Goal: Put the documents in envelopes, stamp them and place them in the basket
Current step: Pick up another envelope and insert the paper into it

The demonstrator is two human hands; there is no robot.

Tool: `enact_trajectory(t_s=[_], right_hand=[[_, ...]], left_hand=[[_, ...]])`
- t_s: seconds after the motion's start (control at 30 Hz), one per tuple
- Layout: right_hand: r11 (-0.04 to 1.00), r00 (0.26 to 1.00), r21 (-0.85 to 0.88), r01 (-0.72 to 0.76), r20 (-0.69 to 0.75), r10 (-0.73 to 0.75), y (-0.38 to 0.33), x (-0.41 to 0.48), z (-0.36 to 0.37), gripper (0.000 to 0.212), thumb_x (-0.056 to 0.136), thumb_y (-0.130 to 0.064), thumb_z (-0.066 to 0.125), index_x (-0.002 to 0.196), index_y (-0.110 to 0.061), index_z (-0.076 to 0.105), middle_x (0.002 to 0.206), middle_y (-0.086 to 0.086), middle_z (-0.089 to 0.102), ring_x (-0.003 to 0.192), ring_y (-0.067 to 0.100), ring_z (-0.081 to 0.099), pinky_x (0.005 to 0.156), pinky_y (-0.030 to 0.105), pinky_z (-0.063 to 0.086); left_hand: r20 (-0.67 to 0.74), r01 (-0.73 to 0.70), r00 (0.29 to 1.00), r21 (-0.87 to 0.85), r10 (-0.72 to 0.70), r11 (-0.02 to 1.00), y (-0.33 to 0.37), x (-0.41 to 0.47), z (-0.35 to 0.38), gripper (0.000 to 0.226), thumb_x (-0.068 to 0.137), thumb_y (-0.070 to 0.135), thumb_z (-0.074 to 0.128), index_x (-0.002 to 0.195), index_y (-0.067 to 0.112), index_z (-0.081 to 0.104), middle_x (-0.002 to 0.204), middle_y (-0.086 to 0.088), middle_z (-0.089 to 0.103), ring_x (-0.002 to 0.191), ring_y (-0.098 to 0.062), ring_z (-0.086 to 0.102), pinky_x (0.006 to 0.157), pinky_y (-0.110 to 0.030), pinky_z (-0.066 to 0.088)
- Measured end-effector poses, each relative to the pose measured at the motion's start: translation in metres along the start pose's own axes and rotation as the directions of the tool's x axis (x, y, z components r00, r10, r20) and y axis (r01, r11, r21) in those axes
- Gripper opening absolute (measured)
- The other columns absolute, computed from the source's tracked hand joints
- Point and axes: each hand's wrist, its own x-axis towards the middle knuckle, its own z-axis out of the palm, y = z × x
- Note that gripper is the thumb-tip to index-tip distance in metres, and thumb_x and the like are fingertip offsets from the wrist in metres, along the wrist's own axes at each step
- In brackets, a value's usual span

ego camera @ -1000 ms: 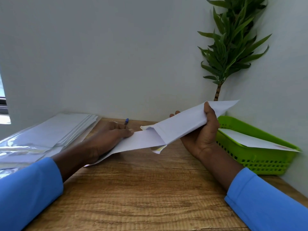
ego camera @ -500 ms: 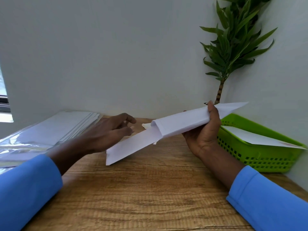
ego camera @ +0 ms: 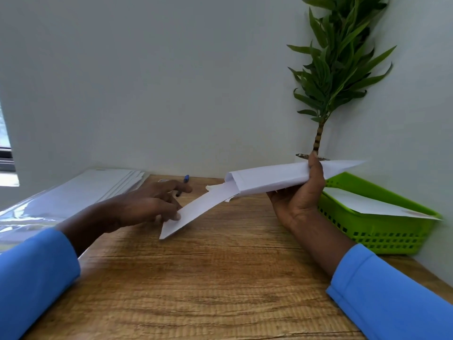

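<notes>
Back at the folded document [ego camera: 196, 212], left hand [ego camera: 147, 204] touches it with loose fingertips [ego camera: 177, 216]; right hand [ego camera: 301, 200] grips the envelope [ego camera: 282, 179], insertion half done.

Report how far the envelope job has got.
Done: one envelope lies in the green basket. In hand: the right hand grips a second envelope above the table, with a folded document only partly inside; the left hand touches the document's free end. Left: push it fully in, close, stamp and basket it, then probably work through the white stack at the left.
</notes>
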Motion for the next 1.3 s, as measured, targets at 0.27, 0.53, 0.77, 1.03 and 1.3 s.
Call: enact_trajectory(t_s=[0.27,0.53,0.77,1.03,1.3], right_hand=[[0.999,0.995,0.015,-0.038,0.089,0.037,0.008,-0.003,0.0,0.05,0.08,-0.056,0.069,0.11,-0.018,0.058,0.088,0.005,0.065,0.099,0.027,0.062,0.082,0.043,0.057],[0.981,0.952,-0.023,-0.19,0.242,0.19,0.028,-0.021,0.006,0.063,0.073,-0.055,0.076,0.118,-0.016,0.054,0.102,0.014,0.06,0.104,0.033,0.06,0.09,0.049,0.053],[0.988,0.97,0.005,-0.154,0.189,0.15,0.017,-0.017,0.006,0.047,0.086,-0.054,0.066,0.111,-0.015,0.058,0.09,0.007,0.067,0.096,0.026,0.066,0.091,0.047,0.054],[0.967,0.948,-0.053,-0.25,0.191,0.255,0.018,-0.028,0.01,0.051,0.085,-0.058,0.065,0.109,-0.014,0.056,0.087,0.007,0.064,0.087,0.025,0.066,0.086,0.045,0.055],[0.932,0.904,-0.115,-0.344,0.226,0.362,0.026,-0.044,0.016,0.054,0.088,-0.059,0.061,0.111,-0.01,0.053,0.079,0.011,0.066,0.07,0.026,0.073,0.07,0.041,0.06]], left_hand=[[-0.078,0.002,0.997,-0.32,-0.029,0.947,-0.009,0.002,-0.002,0.051,0.066,0.028,0.079,0.116,0.036,0.073,0.093,-0.003,0.068,0.059,-0.007,0.052,0.05,-0.02,0.038],[-0.164,-0.125,0.986,-0.64,0.024,0.758,0.0,0.013,0.03,0.043,0.077,0.007,0.082,0.118,0.008,0.069,0.101,-0.017,0.067,0.055,-0.014,0.052,0.051,-0.022,0.05],[-0.395,-0.4,0.85,-0.053,0.349,0.915,0.007,0.006,0.032,0.039,0.075,0.01,0.088,0.106,0.024,0.068,0.098,-0.004,0.07,0.075,-0.027,0.069,0.073,-0.046,0.06],[-0.465,-0.472,0.602,0.45,0.65,0.758,0.017,0.001,0.039,0.062,0.069,0.042,0.092,0.117,0.036,0.054,0.098,0.015,0.058,0.081,-0.019,0.058,0.068,-0.038,0.054],[-0.346,-0.527,0.524,0.586,0.778,0.616,0.019,0.002,0.043,0.049,0.075,0.038,0.084,0.116,0.026,0.059,0.101,0.014,0.06,0.085,-0.012,0.06,0.064,-0.037,0.053]])
